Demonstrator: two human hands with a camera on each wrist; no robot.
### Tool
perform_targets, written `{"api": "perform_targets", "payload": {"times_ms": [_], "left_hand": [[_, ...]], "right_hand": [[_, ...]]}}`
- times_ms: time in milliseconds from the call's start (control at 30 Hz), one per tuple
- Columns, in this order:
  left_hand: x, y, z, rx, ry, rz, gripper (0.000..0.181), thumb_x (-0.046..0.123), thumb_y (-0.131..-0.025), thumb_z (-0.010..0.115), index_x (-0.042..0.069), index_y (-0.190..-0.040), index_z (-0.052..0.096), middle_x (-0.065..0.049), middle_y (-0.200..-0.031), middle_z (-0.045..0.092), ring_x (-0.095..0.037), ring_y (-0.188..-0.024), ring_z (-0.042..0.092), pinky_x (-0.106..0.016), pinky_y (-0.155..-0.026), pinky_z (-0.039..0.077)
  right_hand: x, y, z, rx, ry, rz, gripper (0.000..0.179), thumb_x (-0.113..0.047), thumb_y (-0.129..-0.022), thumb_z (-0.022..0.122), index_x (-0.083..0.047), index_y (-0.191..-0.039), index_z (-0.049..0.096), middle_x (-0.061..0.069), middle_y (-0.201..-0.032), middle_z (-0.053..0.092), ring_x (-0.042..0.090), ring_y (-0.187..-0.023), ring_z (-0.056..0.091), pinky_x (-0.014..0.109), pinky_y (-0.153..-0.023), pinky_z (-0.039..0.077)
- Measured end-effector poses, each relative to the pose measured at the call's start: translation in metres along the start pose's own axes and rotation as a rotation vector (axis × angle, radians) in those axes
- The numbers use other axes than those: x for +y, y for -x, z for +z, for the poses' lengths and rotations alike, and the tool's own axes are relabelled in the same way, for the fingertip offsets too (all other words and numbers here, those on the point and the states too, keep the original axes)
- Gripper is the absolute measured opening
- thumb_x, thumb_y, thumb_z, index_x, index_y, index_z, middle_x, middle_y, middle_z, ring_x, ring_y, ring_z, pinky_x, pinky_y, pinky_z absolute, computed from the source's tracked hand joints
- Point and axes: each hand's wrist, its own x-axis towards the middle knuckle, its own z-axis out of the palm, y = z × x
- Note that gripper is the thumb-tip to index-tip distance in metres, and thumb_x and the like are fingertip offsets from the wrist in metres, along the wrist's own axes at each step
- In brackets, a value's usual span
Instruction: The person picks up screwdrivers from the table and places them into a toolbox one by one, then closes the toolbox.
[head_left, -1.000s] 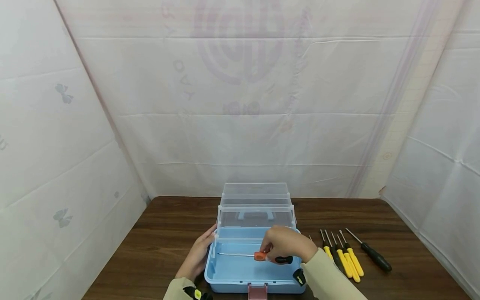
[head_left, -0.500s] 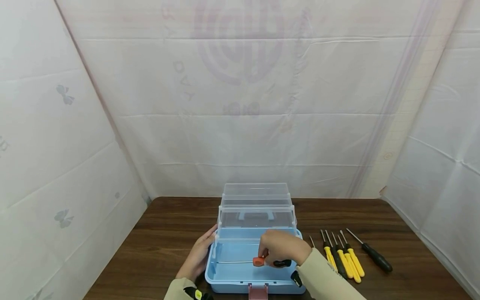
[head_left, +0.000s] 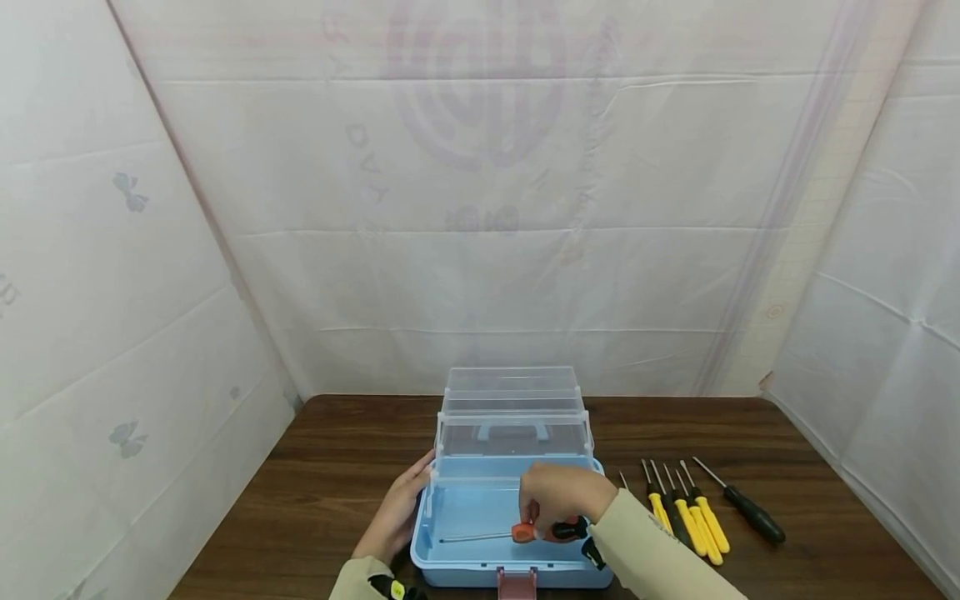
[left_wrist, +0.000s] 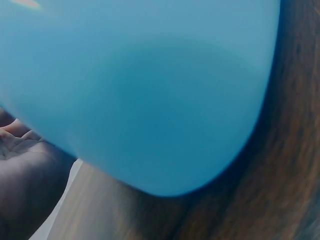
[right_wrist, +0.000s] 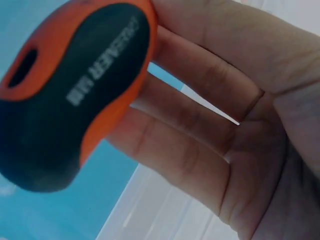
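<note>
My right hand [head_left: 562, 493] pinches the orange and black handle of a screwdriver [head_left: 522, 532] inside a light blue toolbox [head_left: 450, 575]. The metal shaft points left over the box floor; whether it touches the floor I cannot tell. Up close in the right wrist view, the fingers hold the sides of the handle [right_wrist: 112, 50], which bears pale lettering. Against the box's left wall rests my left hand [head_left: 395, 515], its fingers extended along the outside. In the left wrist view the blue wall [left_wrist: 165, 115] hides most of that hand.
The toolbox's clear lid [head_left: 512, 392] stands raised at the back, and a pink latch [head_left: 516, 583] hangs in front. Several yellow- and black-handled screwdrivers [head_left: 693, 517] lie on the brown wooden table [head_left: 330, 467] to the right. Beside them lies a larger black-handled screwdriver [head_left: 753, 514]. White sheeting surrounds the table.
My right hand has come lower and nearer the front of the box with the orange and black screwdriver, whose shaft now slants slightly. The left hand has stayed in place.
</note>
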Motion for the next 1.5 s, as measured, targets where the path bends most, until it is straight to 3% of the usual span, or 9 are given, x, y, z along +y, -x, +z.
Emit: {"api": "perform_targets", "payload": {"times_ms": [767, 967, 1500], "left_hand": [[0.001, 0.0015, 0.0011, -0.011, -0.002, -0.001, 0.059, 0.033, -0.104, 0.036, 0.005, -0.153, 0.019, -0.025, -0.157, 0.017, -0.043, -0.143, 0.021, -0.057, -0.113, 0.028], [0.0016, 0.0008, 0.0002, -0.017, -0.002, -0.001, 0.061, 0.035, -0.104, 0.036, 0.004, -0.153, 0.018, -0.025, -0.157, 0.016, -0.043, -0.144, 0.02, -0.057, -0.113, 0.027], [0.0004, -0.0007, -0.0007, -0.016, 0.002, -0.011, 0.06, 0.034, -0.104, 0.035, 0.003, -0.153, 0.018, -0.025, -0.158, 0.015, -0.043, -0.144, 0.018, -0.058, -0.114, 0.026]], "right_hand": [[-0.0038, 0.0014, 0.0016, -0.005, 0.029, 0.105, 0.014, 0.0, -0.07, 0.081, -0.012, -0.073, 0.076, -0.008, -0.071, 0.068, -0.001, -0.063, 0.056, 0.017, -0.056, 0.049], [-0.0041, 0.0021, -0.0001, 0.016, -0.027, 0.129, 0.022, 0.011, -0.073, 0.071, -0.009, -0.082, 0.076, -0.005, -0.075, 0.067, 0.002, -0.06, 0.051, 0.018, -0.057, 0.049], [0.0002, 0.0071, -0.0006, 0.004, -0.151, 0.101, 0.013, -0.002, -0.075, 0.078, -0.008, -0.085, 0.074, -0.006, -0.078, 0.067, 0.0, -0.066, 0.054, 0.018, -0.06, 0.05]]}}
